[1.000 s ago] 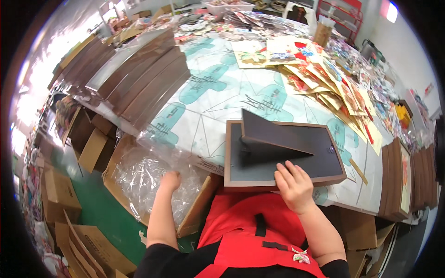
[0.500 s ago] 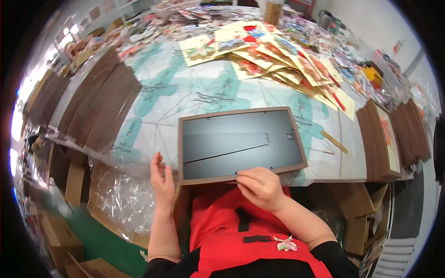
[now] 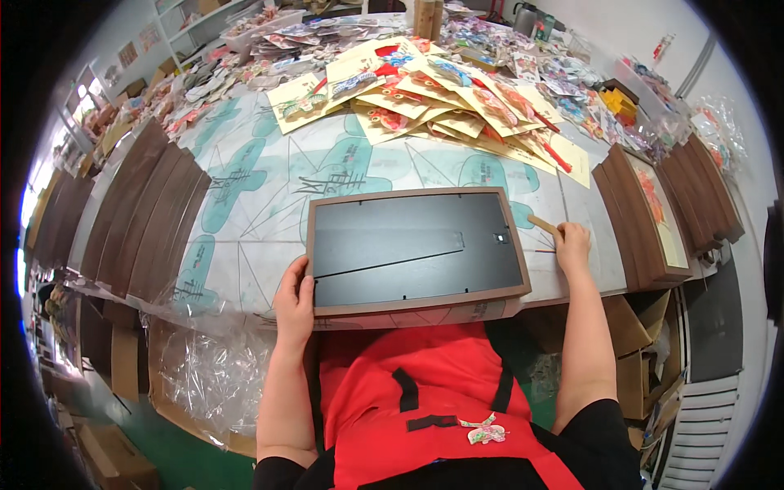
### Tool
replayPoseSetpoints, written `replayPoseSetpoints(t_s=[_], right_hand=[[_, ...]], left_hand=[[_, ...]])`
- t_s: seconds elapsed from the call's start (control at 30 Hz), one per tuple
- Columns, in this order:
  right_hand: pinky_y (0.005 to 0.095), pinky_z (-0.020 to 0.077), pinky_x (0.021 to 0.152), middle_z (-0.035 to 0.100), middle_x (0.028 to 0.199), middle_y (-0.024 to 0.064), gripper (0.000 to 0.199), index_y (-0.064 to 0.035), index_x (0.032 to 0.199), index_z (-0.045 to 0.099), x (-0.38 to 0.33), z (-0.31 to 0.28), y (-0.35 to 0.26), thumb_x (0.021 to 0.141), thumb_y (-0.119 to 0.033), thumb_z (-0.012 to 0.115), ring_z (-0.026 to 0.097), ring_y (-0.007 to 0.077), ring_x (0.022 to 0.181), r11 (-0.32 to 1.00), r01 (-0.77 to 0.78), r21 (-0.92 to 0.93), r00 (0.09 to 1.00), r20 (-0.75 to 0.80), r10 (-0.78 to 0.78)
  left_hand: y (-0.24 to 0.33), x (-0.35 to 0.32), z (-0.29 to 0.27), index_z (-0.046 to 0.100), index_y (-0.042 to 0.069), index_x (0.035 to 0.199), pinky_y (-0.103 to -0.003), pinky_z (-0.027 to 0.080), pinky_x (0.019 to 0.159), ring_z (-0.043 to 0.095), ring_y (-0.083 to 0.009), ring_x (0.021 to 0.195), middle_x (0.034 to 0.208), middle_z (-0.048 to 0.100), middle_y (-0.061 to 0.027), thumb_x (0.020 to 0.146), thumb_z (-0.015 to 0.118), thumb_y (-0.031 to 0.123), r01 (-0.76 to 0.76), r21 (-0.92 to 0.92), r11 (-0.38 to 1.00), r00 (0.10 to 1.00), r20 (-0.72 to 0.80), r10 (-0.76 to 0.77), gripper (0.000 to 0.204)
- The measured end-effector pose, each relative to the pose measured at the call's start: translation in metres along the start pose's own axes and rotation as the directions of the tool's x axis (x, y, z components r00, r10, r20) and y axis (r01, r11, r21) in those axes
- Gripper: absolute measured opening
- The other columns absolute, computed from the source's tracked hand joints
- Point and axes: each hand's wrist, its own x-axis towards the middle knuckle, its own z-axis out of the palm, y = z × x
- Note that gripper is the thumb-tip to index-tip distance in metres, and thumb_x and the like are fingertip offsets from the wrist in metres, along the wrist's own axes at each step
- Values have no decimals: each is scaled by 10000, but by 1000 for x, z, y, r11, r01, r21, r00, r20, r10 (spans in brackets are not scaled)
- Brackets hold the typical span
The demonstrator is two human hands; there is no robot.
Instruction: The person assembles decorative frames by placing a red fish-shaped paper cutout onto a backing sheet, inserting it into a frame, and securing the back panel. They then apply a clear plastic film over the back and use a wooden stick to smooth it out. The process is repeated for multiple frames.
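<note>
A brown picture frame (image 3: 384,233) lies face down at the near edge of the table, its black back board with a cut stand flap facing up. My left hand (image 3: 294,302) grips the frame's left edge near the lower corner, thumb toward me. Beyond the frame's right side, my right hand (image 3: 574,245) pinches the near end of a flat wooden stick (image 3: 542,224), which lies slanted on the printed table covering. Small dark tabs show along the frame's inner rim.
Brown frames (image 3: 143,216) stand stacked at the left, and more frames (image 3: 645,220) at the right. Cream picture cards (image 3: 441,98) with red tassels are heaped at the back. Below the table's left edge, a cardboard box holds clear plastic wrap (image 3: 216,376).
My right hand has left the frame's near edge and moved right to take hold of the wooden stick. My left hand has closed on the frame's left edge.
</note>
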Motion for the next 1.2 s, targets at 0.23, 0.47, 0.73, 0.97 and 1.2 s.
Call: replayPoseSetpoints(t_s=[0.23, 0.47, 0.73, 0.97, 1.2], right_hand=[[467, 416, 794, 612, 912, 117, 134, -42, 882, 607, 10, 0, 4, 881, -159, 541, 534, 331, 932, 971, 21, -236, 1000, 9, -20], [433, 452, 749, 637, 868, 132, 151, -33, 984, 581, 18, -33, -70, 922, -139, 495, 597, 301, 878, 964, 228, 137, 922, -350, -168], [432, 456, 565, 600, 682, 141, 194, -70, 750, 573, -40, -78, -191, 829, -241, 617, 591, 360, 650, 756, 339, 560, 850, 162, -501], [417, 432, 469, 565, 557, 106, 279, -87, 654, 577, -50, -71, -202, 797, -315, 648, 576, 317, 525, 724, 530, 441, 750, 155, -643], [420, 430, 460, 554, 524, 110, 266, -99, 634, 592, -42, -66, -205, 795, -307, 636, 566, 325, 503, 654, 600, 460, 671, 155, -725]], left_hand=[[43, -17, 17, 572, -2, 1116, -390, 444, 911, 558, -361, 1045, 1153, 576, -190, 832, 544, -28, -395, 311, 864, 912, 24, 409, 286], [59, -24, 42, 574, 14, 1139, -366, 427, 870, 555, -308, 1012, 1111, 591, -148, 779, 664, 75, -455, 181, 872, 870, 301, 391, 376], [67, -19, 61, 562, 44, 1171, -371, 397, 814, 530, -279, 965, 1056, 572, -105, 684, 758, 214, -430, 293, 854, 878, 358, 319, 552], [71, -19, 64, 594, 75, 1121, -363, 387, 775, 526, -253, 910, 982, 562, -69, 664, 770, 235, -412, 331, 849, 886, 364, 288, 515], [70, -20, 66, 631, 91, 1044, -342, 361, 715, 525, -214, 864, 925, 558, -29, 670, 756, 228, -430, 350, 833, 882, 359, 305, 417]])
